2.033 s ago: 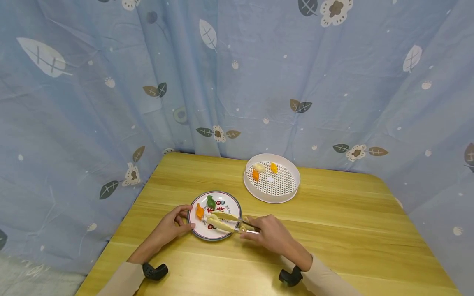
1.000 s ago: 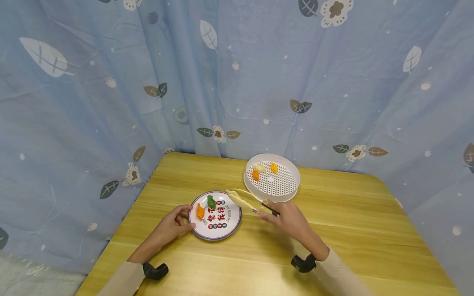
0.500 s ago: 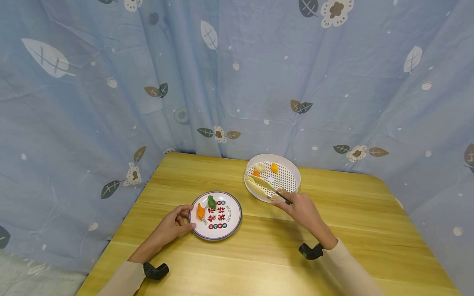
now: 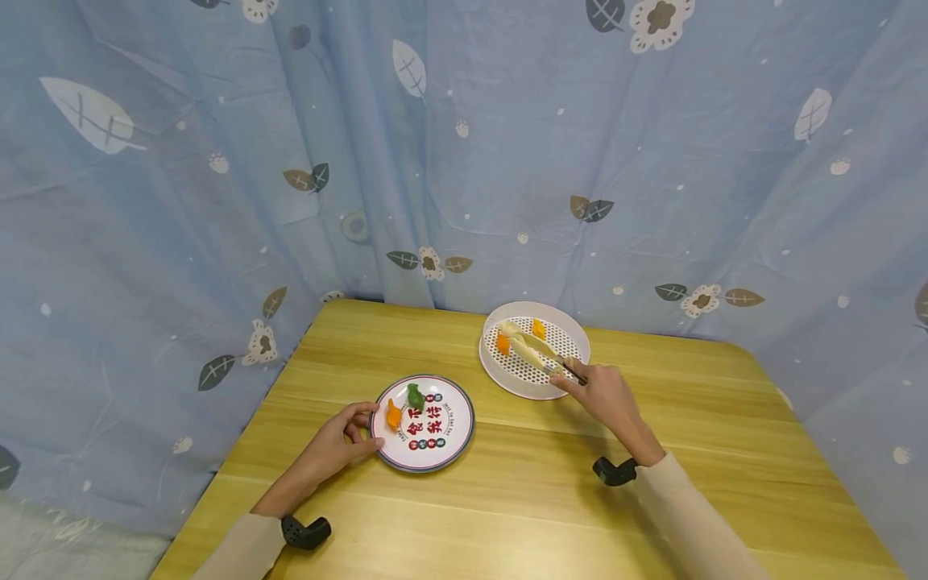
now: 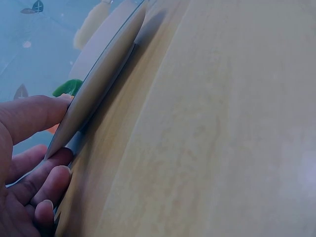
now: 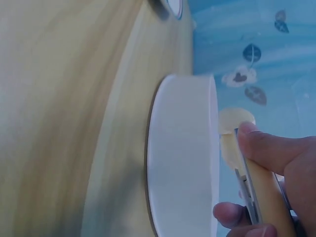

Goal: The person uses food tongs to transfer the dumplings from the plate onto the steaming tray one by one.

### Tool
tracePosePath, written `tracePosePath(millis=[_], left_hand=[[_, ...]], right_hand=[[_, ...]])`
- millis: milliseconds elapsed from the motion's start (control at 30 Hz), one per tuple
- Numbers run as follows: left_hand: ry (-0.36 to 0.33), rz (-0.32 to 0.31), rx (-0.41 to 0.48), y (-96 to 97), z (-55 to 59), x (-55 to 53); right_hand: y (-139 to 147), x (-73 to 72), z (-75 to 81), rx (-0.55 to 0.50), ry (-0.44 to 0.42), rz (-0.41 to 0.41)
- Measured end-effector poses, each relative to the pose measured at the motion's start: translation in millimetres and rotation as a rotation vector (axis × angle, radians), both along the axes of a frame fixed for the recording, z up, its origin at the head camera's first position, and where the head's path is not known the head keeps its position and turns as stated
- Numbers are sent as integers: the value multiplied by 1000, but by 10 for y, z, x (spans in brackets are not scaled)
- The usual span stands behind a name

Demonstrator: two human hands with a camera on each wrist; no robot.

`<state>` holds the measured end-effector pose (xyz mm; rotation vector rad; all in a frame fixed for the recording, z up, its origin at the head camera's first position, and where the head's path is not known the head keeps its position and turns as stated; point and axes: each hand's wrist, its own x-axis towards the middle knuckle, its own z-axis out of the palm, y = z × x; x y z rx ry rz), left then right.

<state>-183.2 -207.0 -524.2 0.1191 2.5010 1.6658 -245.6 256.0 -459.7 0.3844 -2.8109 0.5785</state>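
My left hand pinches the left rim of a round plate, thumb over the edge and fingers below in the left wrist view. On the plate lie an orange dumpling-shaped piece and a green one. My right hand grips cream-coloured tongs that reach into a white perforated steamer basket. Their tips lie over the cream piece there, and whether they hold anything cannot be told. An orange piece and a yellow piece rest in the basket.
A wooden table carries both dishes, the basket standing near its back edge. Behind and beside it hangs a blue patterned curtain. A black wrist camera sits on the left wrist, another on the right.
My right hand has carried the tongs from above the plate, up and right, into the basket, where the tips moved onto the cream piece. My left hand has stayed on the plate.
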Motion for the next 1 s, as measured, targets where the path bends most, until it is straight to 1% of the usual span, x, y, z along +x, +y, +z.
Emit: tracePosePath(millis=[133,367,667,1000], left_hand=[[-1,4,-1,0,2,2],[-4,-2,0,-1,-6,-13],[0,-15,12,-8,-10,4],[7,-14,19,-8,-16,-3]], right_hand=[[34,-74,-5,20,-29,-28],[22,-175,9,53,-75,-49],[-16,-258,-8,105,-179,-86],[-20,-287,24,124,-176,-98]])
